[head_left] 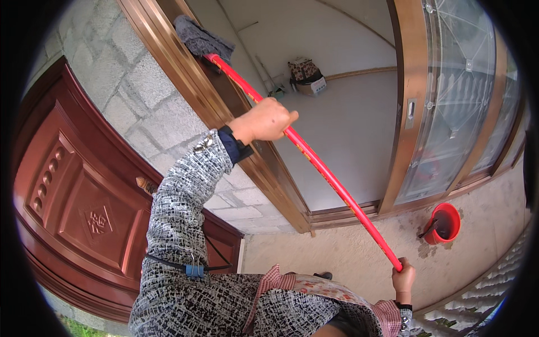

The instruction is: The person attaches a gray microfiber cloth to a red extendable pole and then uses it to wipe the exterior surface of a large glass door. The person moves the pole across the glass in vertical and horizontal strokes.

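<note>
A mop with a long red handle (331, 178) slants across the view from lower right to upper left. My left hand (265, 120) is closed around the upper part of its handle, arm raised. Down at the lower right, my right hand (403, 278) grips the handle near its bottom end. The grey cloth mop head (203, 39) is up against the brown metal door frame (185, 84), on the left side of the opening. How firmly the cloth presses on the frame I cannot tell.
A red bucket (456, 223) of dark water stands on the wet-spotted concrete floor (359, 247). Right of the opening is a sliding glass door (449, 101). A carved dark red door (84, 191) is at the left, a balustrade (477, 300) at the lower right. Inside sits a patterned bag (304, 70) on a box.
</note>
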{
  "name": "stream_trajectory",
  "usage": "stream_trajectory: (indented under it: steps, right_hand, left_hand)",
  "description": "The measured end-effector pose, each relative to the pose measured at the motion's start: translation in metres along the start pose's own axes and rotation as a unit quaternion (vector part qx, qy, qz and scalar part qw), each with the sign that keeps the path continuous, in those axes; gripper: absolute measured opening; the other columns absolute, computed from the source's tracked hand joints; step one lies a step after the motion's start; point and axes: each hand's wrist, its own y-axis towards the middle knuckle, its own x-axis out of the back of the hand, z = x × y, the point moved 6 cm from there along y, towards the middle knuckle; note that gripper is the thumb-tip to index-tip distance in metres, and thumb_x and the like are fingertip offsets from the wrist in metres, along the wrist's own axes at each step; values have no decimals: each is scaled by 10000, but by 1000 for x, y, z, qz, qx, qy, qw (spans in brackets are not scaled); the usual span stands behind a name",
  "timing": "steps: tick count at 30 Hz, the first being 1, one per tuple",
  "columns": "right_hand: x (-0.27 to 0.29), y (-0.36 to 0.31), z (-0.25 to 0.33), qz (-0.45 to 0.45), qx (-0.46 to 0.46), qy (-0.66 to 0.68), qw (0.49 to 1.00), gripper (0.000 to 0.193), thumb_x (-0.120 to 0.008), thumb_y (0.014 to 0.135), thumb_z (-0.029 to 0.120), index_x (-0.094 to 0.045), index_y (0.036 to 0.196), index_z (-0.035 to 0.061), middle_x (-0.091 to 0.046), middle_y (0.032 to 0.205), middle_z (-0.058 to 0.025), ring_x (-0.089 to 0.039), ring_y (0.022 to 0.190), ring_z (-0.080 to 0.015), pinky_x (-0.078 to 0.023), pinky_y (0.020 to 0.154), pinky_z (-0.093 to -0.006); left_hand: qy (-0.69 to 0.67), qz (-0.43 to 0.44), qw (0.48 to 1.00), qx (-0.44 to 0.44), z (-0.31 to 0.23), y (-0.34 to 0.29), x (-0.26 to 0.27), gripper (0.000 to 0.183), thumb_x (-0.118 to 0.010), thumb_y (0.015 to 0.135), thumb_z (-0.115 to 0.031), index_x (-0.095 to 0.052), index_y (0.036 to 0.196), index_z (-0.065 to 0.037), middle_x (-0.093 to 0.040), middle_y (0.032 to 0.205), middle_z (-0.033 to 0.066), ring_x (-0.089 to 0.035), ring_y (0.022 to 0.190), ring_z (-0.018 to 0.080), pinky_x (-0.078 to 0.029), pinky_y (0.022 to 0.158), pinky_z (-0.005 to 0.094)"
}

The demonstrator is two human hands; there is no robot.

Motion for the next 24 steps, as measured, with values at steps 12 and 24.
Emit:
stream_trajectory:
  steps: [12,24]
  right_hand:
    - [-29,177,399,14,234,242,941,189,-750,915,159,-669,962,-5,-700,780,-209,-698,713,-383,-536,669,-447]
    - [-77,45,184,132,136,137,972,141,-693,925,194,-694,986,66,-713,842,-217,-682,811,-448,-531,712,-523]
  left_hand:
    - [274,-158,946,67,180,-9,236,183,-724,703,-31,-602,832,-76,-622,759,74,-609,890,308,-468,890,402]
    - [44,-235,970,44,-9,-27,92,241,-759,729,-24,-520,750,-50,-544,738,156,-553,819,369,-439,837,477]
